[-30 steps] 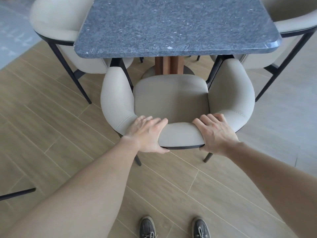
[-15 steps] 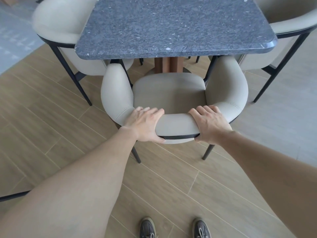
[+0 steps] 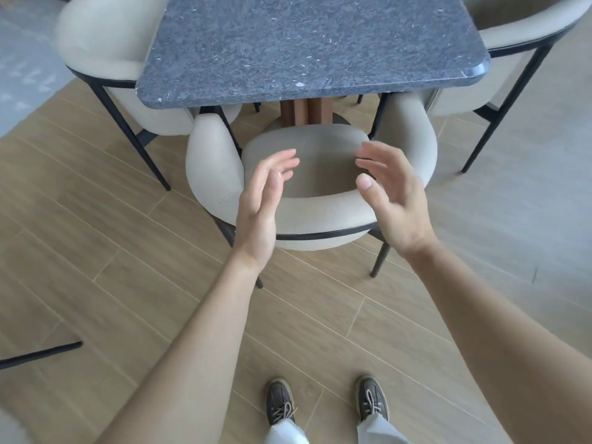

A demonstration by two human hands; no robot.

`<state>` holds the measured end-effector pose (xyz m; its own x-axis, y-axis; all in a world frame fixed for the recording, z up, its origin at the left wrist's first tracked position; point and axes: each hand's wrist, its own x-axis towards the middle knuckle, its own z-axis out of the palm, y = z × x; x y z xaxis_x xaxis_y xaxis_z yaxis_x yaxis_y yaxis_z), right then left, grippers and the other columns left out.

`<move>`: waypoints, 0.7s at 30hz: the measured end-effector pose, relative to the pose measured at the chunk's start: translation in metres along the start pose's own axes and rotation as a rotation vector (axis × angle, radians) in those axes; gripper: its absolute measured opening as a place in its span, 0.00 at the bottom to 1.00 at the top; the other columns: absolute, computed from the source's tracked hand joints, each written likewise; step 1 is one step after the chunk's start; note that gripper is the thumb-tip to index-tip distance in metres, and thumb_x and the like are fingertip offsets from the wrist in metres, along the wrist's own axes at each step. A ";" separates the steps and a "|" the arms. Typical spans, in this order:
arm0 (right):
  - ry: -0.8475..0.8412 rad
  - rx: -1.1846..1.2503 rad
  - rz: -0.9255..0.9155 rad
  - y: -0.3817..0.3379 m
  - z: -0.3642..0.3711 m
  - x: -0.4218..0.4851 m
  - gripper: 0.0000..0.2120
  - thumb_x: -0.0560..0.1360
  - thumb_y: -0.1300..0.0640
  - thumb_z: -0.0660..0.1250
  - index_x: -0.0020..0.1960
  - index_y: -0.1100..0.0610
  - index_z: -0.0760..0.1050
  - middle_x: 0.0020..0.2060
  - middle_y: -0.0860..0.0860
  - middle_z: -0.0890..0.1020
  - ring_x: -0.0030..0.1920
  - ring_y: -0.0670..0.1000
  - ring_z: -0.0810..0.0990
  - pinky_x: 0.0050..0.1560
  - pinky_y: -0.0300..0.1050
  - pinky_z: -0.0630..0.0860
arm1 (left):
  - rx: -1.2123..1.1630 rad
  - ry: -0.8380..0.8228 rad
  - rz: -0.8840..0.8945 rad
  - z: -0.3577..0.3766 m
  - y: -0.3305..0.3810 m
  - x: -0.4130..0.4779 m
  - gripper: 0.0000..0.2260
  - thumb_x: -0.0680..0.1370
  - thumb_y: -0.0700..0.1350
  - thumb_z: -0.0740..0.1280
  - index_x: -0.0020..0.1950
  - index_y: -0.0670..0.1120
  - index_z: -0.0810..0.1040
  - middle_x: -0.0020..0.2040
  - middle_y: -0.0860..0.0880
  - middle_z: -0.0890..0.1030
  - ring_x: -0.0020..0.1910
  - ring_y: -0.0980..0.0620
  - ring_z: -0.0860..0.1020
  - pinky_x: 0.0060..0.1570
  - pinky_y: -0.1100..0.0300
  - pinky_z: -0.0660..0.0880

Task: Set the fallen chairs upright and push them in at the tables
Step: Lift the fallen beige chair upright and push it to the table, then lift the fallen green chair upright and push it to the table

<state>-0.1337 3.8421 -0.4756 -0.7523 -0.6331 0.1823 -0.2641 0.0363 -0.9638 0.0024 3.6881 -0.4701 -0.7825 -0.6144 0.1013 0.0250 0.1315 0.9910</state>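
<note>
Now empty hands (image 3: 323,193) above upright chair (image 3: 307,216)

The table (image 3: 307,46) lies at twelve o'clock, with one chair (image 3: 314,216) upright on the floor (image 3: 96,251) just before it, its front tucked under the table's near edge. Two more chairs stand at the table's sides, one at ten o'clock (image 3: 105,49) and one at two o'clock (image 3: 528,33). Both hands (image 3: 259,200) (image 3: 394,193) hang above the near chair's back, the shoes (image 3: 280,402) (image 3: 371,398) at six o'clock.
</note>
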 end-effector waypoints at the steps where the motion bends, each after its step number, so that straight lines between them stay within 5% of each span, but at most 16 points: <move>1: 0.040 0.020 -0.040 -0.012 -0.010 -0.008 0.28 0.77 0.40 0.68 0.70 0.56 0.72 0.67 0.56 0.80 0.68 0.54 0.80 0.73 0.58 0.74 | -0.041 -0.011 0.056 0.005 0.013 -0.007 0.32 0.78 0.76 0.57 0.71 0.56 0.75 0.71 0.49 0.80 0.74 0.49 0.76 0.75 0.49 0.69; 5: 0.270 0.041 -0.151 -0.069 -0.072 -0.065 0.36 0.80 0.33 0.65 0.72 0.62 0.70 0.66 0.61 0.80 0.70 0.59 0.79 0.72 0.59 0.73 | -0.210 -0.145 0.192 0.043 0.071 -0.034 0.31 0.78 0.75 0.59 0.72 0.56 0.73 0.74 0.47 0.77 0.77 0.44 0.72 0.77 0.46 0.66; 9: 0.496 -0.086 -0.187 -0.132 -0.125 -0.139 0.37 0.78 0.28 0.62 0.72 0.57 0.71 0.68 0.59 0.79 0.72 0.59 0.76 0.74 0.63 0.71 | -0.338 -0.338 0.272 0.097 0.133 -0.052 0.32 0.77 0.74 0.61 0.71 0.54 0.72 0.73 0.47 0.77 0.78 0.44 0.72 0.77 0.46 0.66; 21: 1.095 -0.253 -0.254 -0.302 -0.208 -0.395 0.41 0.77 0.32 0.68 0.73 0.66 0.67 0.66 0.62 0.77 0.69 0.64 0.78 0.71 0.60 0.72 | -0.614 -1.128 0.350 0.262 0.301 -0.210 0.33 0.76 0.73 0.65 0.70 0.51 0.72 0.71 0.45 0.77 0.72 0.35 0.76 0.68 0.37 0.73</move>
<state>0.1172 4.2422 -0.2163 -0.7485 0.3616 0.5559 -0.5032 0.2364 -0.8312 0.0113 4.0604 -0.2155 -0.7536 0.3955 0.5251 0.3709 -0.4038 0.8363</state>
